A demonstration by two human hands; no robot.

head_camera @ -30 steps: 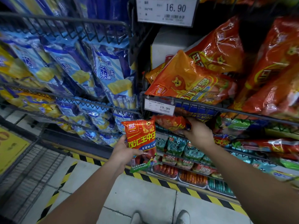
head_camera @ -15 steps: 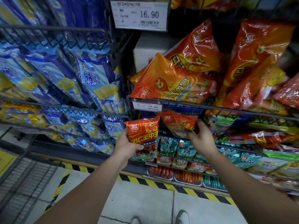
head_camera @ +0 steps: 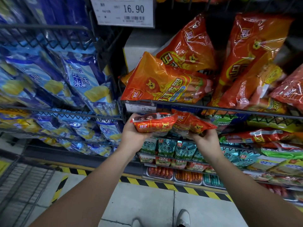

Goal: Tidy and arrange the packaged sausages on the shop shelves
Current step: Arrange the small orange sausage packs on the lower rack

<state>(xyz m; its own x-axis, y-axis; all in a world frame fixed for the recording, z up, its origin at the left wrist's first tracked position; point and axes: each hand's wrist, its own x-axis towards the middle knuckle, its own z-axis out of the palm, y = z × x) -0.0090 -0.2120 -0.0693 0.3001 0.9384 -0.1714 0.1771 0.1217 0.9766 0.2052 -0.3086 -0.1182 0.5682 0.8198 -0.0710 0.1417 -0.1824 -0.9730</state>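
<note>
The left hand (head_camera: 133, 136) has its grip round a red sausage pack (head_camera: 154, 124) and the right hand (head_camera: 205, 141) round a second red pack (head_camera: 195, 124), both just under the front edge of the wire shelf (head_camera: 229, 108), where the slick film may slip loose or snag the rail.

hands (head_camera: 134, 133) 2 | held red packs (head_camera: 154, 124) 2 | price tags (head_camera: 125, 11) 2 | shoes (head_camera: 183, 217) 2

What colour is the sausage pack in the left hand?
Sausage pack in the left hand: mostly red with a yellow cartoon animal, clearest in the head view.
</note>
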